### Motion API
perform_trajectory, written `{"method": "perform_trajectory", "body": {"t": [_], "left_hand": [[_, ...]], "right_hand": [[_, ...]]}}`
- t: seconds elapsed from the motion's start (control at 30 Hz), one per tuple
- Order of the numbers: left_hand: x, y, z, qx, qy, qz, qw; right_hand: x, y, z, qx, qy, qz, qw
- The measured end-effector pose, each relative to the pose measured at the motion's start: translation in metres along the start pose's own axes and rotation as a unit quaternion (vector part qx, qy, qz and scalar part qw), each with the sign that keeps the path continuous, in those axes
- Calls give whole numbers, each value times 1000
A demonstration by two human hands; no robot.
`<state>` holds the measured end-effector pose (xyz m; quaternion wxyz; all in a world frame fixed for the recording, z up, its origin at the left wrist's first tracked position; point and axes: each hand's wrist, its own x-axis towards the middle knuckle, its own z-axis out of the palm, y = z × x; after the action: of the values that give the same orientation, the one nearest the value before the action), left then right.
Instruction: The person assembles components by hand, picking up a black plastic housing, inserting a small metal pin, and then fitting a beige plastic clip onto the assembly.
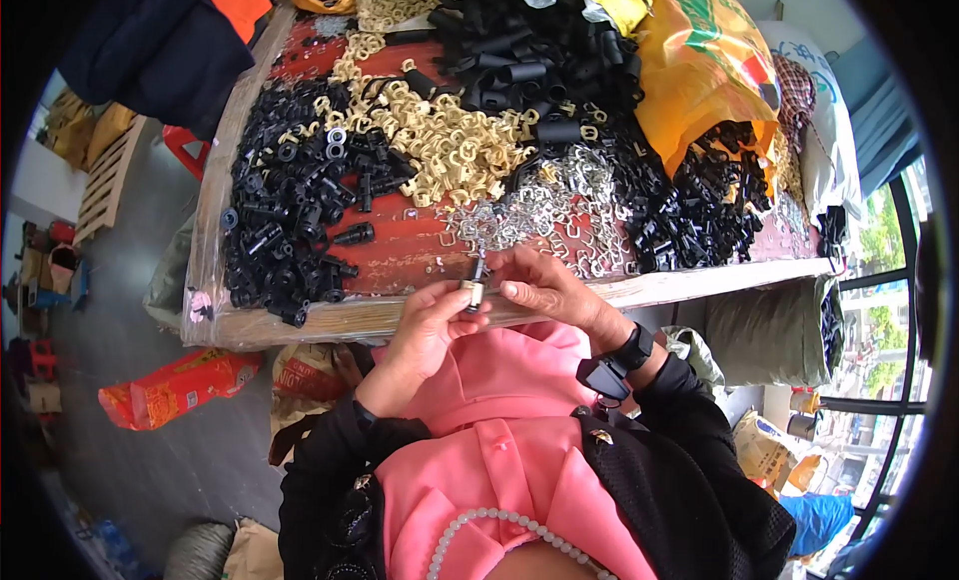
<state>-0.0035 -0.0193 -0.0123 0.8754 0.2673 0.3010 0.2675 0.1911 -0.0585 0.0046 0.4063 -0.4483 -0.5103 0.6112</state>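
Note:
Between the thumb and fingers of my left hand point(432, 318), a small black fitting with a cream-coloured clip point(473, 294) is held upright at the table's near edge. A thin dark stem points up from it, away from me. My right hand point(554, 288) is close on its right side, fingers curled and thumb apart from them; its fingertips are beside the stem, and whether they touch it I cannot tell. Just beyond my hands lies a heap of shiny metal clips point(569, 205). Cream plastic clips point(455, 145) are piled behind it, and black plastic fittings point(290, 215) to the left.
The worn red table point(400, 245) has a plastic-wrapped wooden edge. Black tubes point(524, 70) are heaped at the back. An orange bag point(699, 65) spills black parts point(699, 205) at the right. A red bag point(180, 385) lies on the floor to the left.

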Motion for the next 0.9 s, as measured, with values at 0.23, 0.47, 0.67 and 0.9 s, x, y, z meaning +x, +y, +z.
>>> {"method": "perform_trajectory", "body": {"t": [0.23,0.47,0.67,0.9], "left_hand": [[-5,9,1,2,25,53,998],[4,12,-4,-6,39,52,998],[7,16,-11,-15,54,49,997],[7,12,-9,-26,50,51,997]], "right_hand": [[-33,2,-58,-337,52,-63,938],[-25,-11,-109,-520,207,-79,825],[-19,17,-162,-699,361,44,616],[-27,26,-162,-596,380,-57,705]]}}
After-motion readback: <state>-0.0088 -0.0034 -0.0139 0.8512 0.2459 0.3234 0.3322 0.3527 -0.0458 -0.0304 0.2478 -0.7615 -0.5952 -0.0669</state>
